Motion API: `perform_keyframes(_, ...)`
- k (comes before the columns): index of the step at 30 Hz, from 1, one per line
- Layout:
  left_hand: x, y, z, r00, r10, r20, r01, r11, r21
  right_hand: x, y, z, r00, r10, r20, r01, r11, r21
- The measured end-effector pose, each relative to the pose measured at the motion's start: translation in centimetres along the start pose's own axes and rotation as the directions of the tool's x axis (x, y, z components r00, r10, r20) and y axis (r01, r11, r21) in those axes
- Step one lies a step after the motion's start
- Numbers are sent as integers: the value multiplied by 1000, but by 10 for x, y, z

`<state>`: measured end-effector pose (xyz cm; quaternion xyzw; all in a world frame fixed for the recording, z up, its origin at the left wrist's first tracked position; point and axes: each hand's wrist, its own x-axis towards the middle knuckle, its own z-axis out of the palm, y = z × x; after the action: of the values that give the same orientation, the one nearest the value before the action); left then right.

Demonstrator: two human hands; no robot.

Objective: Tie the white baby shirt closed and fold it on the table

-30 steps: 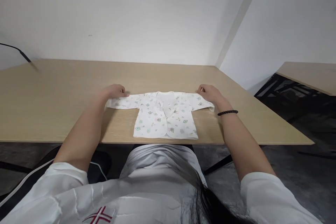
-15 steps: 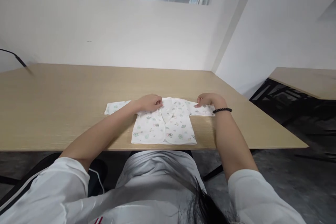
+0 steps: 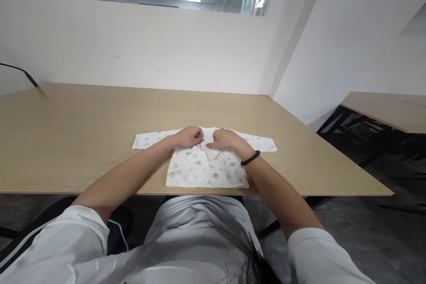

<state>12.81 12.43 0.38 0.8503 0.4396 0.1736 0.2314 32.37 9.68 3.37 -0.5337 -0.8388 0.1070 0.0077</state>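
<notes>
A white baby shirt (image 3: 191, 168) with small animal and leaf prints lies flat on the table, its front facing up and both sleeves spread outward. At the left of its neckline, the bent fingers and thumb of my left hand (image 3: 188, 136) pinch the cloth. My right hand (image 3: 228, 139) is curled over the other side of the neckline, thumb pointing left, and appears to grip the fabric; its fingertips are partly hidden. A thin white tie shows between the two hands.
The wooden table (image 3: 100, 111) reaches back to a white wall (image 3: 159, 49). A thin black cable-like stalk (image 3: 31, 80) stands at the far left. To the right is a second table (image 3: 382, 106) with dark legs beneath it.
My right hand has moved left from the right sleeve to the neckline, beside my left hand. The left hand stays at the collar, shifted slightly.
</notes>
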Motion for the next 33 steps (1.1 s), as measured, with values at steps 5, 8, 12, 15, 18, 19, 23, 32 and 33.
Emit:
perform_keyframes(5, 2, -2, 8, 993, -52, -103, 34, 985, -168, 0, 11, 10, 997, -13, -74, 19, 997, 81)
perform_keyframes(8, 5, -1, 12, 979, -72, -190, 25, 971, -236, 5, 15, 12, 987, -12, -161, 40, 984, 171)
perform_keyframes(12, 5, -2, 20, 968, -84, -236, 14, 959, -282, 12, 19, 15, 966, 18, -258, 75, 936, 345)
perform_keyframes(15, 3, -4, 26, 968, -80, -236, 6, 953, -302, 15, 23, 19, 970, -7, -243, 126, 871, 475)
perform_keyframes(18, 2, -6, 29, 970, -67, -233, -13, 946, -325, 16, 27, 26, 977, -68, -204, 176, 801, 573)
perform_keyframes(19, 1, -6, 29, 970, -64, -233, -18, 943, -333, 17, 29, 28, 976, -80, -201, 186, 781, 596)
perform_keyframes(23, 3, -8, 30, 970, -68, -233, -22, 932, -361, 22, 33, 35, 971, -81, -224, 209, 738, 641)
perform_keyframes(32, 5, -11, 32, 967, -124, -224, 23, 913, -406, 32, 31, 45, 944, 15, -330, 203, 763, 614)
perform_keyframes(33, 5, -10, 32, 965, -136, -222, 34, 911, -410, 32, 29, 46, 943, 26, -331, 192, 770, 609)
